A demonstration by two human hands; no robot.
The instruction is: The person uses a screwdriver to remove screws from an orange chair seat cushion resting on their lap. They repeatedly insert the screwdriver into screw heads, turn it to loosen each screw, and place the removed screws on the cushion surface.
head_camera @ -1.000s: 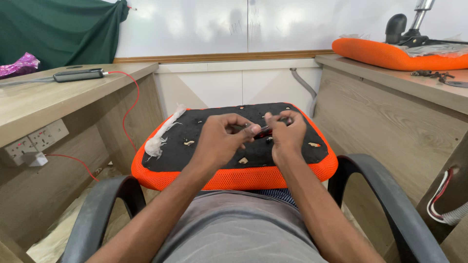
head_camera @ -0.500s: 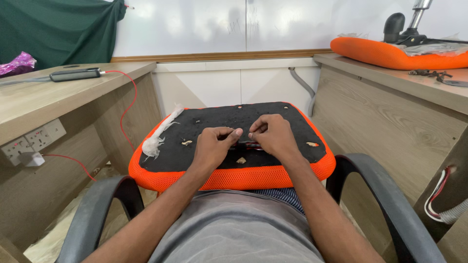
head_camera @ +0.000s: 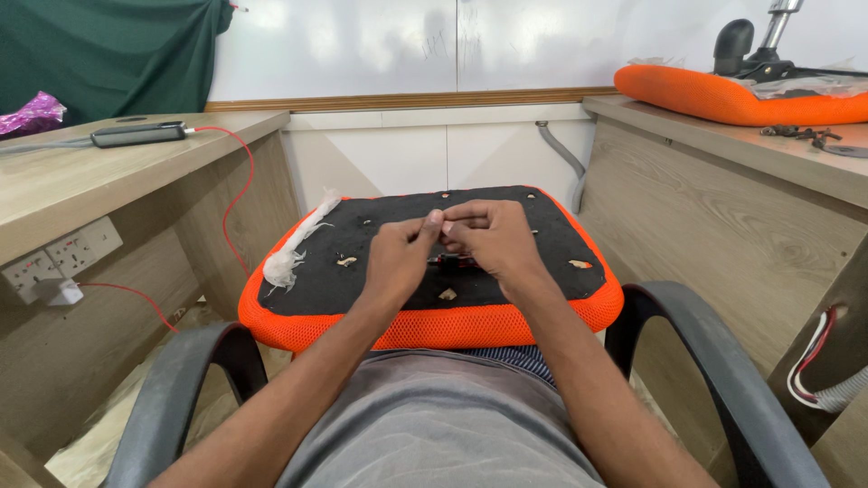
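Both hands have lifted slightly; left hand [head_camera: 398, 258] and right hand [head_camera: 493, 239] fingers pinch together above the seat cushion [head_camera: 425, 330], their hold unclear.

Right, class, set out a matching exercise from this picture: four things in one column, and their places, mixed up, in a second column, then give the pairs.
Things:
1. white wadding strip
2. second orange cushion
3. purple foil wrap
4. small dark tool

Places:
A. on the right-hand desk, far end
B. under the left hand and right hand, on the black underside of the seat cushion
C. along the left edge of the seat cushion
D. far left, on the left-hand desk by the green cloth

Pairs: 1-C, 2-A, 3-D, 4-B
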